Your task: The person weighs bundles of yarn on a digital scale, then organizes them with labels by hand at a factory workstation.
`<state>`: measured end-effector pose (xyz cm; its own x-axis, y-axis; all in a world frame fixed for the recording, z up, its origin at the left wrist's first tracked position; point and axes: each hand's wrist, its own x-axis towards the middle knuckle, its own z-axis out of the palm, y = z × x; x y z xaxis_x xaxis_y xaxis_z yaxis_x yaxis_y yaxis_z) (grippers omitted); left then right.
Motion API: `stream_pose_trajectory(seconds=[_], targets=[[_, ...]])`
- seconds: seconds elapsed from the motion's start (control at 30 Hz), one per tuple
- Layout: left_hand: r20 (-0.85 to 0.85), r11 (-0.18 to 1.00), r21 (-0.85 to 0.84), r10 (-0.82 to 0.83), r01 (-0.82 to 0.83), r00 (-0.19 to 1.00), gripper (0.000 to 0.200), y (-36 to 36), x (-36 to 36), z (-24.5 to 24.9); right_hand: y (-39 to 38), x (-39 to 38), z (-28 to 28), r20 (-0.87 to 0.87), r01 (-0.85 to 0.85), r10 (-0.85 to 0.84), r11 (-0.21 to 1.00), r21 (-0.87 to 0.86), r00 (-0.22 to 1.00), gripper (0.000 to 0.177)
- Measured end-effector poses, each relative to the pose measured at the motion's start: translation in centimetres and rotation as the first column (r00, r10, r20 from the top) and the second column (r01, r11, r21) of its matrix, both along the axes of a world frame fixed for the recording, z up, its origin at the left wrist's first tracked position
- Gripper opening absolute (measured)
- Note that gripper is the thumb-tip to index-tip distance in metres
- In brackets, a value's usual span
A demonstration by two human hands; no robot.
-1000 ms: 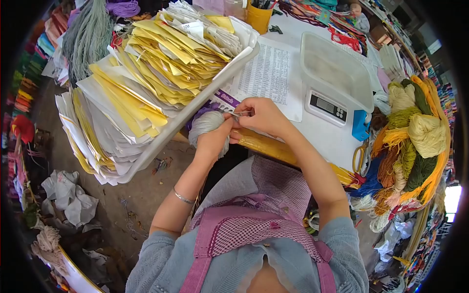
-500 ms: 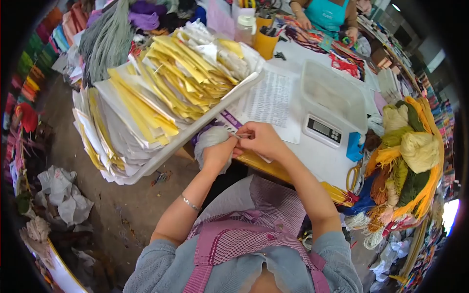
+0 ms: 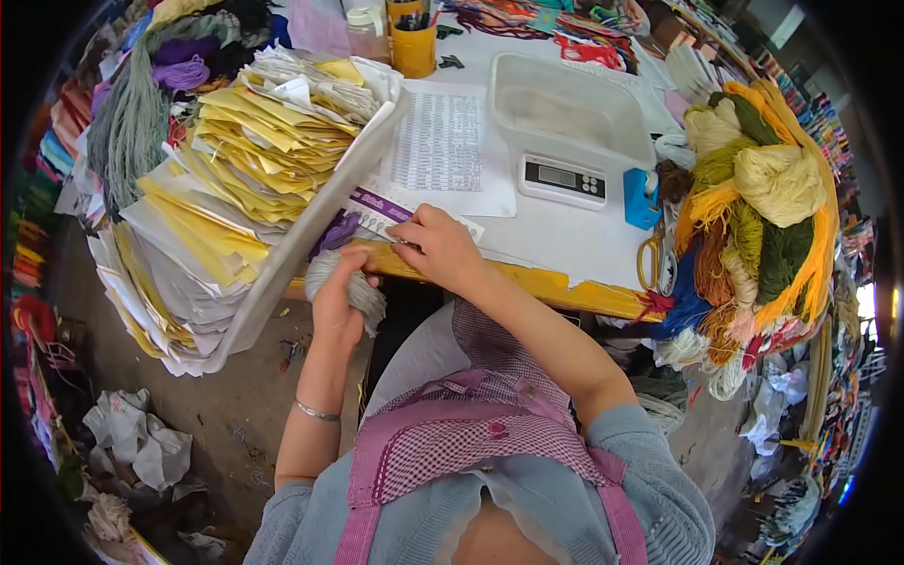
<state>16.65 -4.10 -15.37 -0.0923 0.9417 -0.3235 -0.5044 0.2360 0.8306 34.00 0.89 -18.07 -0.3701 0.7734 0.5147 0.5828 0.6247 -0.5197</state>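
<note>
My left hand (image 3: 335, 306) is closed around a bundle of light grey yarn (image 3: 365, 299) just off the table's front edge. To its right, my right hand (image 3: 441, 247) is at the edge, over a white card strip with a purple band (image 3: 375, 207) and a row of holes. Its thumb and fingers are pinched together. Something small and shiny shows at the fingertips, too small to name. A hank of purple yarn (image 3: 337, 232) lies between the card and the bin, above my left hand.
A plastic bin (image 3: 311, 221) packed with yellow and white paper sleeves stands at left. A printed sheet (image 3: 438, 141), digital scale (image 3: 562, 182), clear tub (image 3: 570, 104), blue dispenser (image 3: 642, 200) and yellow-handled scissors (image 3: 650, 264) lie on the table. Coloured yarn hanks (image 3: 763, 226) are heaped at right.
My hands, together at the grey yarn before, are now apart. The right hand is over the card strip; the left keeps the yarn, lower left. The view has shifted, and the co-worker is mostly out of view.
</note>
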Motion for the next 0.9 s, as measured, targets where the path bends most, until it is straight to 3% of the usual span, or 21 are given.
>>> stream_pose_trajectory(seconds=[0.1,0.17,0.2,0.27,0.3,0.4,0.5,0.53,0.67,0.73,0.8,0.9], targets=[[0.314,0.993,0.067,-0.116,0.100,0.942,0.036,0.2,-0.2,1.1,-0.4,-0.1,0.4,0.015,0.030,-0.029,0.999,-0.026,0.999,0.034],[0.171,0.953,0.073,-0.301,0.293,0.938,0.043,0.7,-0.7,1.9,-0.5,-0.4,0.8,-0.052,0.041,-0.042,0.999,-0.007,0.998,0.041],[0.051,0.938,-0.012,-0.345,0.346,0.937,0.046,1.0,-0.3,2.4,-0.6,-0.5,1.0,-0.116,0.062,-0.061,0.998,0.005,0.991,0.047],[-0.274,0.913,-0.112,-0.409,0.394,0.870,0.046,2.0,0.5,2.1,-0.9,-0.4,1.6,-0.121,0.059,-0.058,0.998,0.001,0.991,0.049],[-0.414,0.907,-0.191,-0.421,0.375,0.807,0.033,2.1,1.3,2.4,-0.9,-0.3,1.8,-0.116,0.057,-0.056,0.998,-0.002,0.992,0.052],[-0.368,0.888,-0.167,-0.460,0.429,0.808,0.015,2.7,1.4,1.0,-0.7,0.0,1.3,0.027,0.063,-0.062,0.997,-0.036,0.998,0.046],[-0.440,0.957,-0.034,-0.275,0.290,0.855,0.014,0.5,-0.5,0.7,-0.4,0.0,0.8,0.076,0.071,-0.068,0.997,-0.041,0.995,0.037],[-0.473,0.969,-0.075,-0.243,0.237,0.847,0.017,-0.7,-1.6,0.9,-0.3,0.0,0.8,0.079,0.065,-0.061,0.997,-0.041,0.995,0.037],[-0.263,0.965,-0.085,-0.262,0.248,0.929,0.024,-6.0,-8.0,0.5,-0.3,-0.3,0.9,0.069,0.110,-0.105,0.991,-0.080,0.992,0.030],[-0.188,0.962,-0.210,-0.213,0.173,0.959,0.027,-8.3,-11.3,-0.2,-0.3,-0.3,0.8,0.078,0.122,-0.117,0.990,-0.076,0.990,0.030],[-0.096,0.964,-0.202,-0.194,0.172,0.976,0.029,-9.6,-14.1,-1.5,-0.3,-0.4,0.8,0.054,0.144,-0.142,0.989,-0.033,0.988,0.029],[-0.098,0.975,-0.211,-0.089,0.067,0.991,0.026,-10.1,-16.1,-3.2,-0.2,-0.4,0.7,0.059,0.149,-0.147,0.988,-0.029,0.987,0.028]])
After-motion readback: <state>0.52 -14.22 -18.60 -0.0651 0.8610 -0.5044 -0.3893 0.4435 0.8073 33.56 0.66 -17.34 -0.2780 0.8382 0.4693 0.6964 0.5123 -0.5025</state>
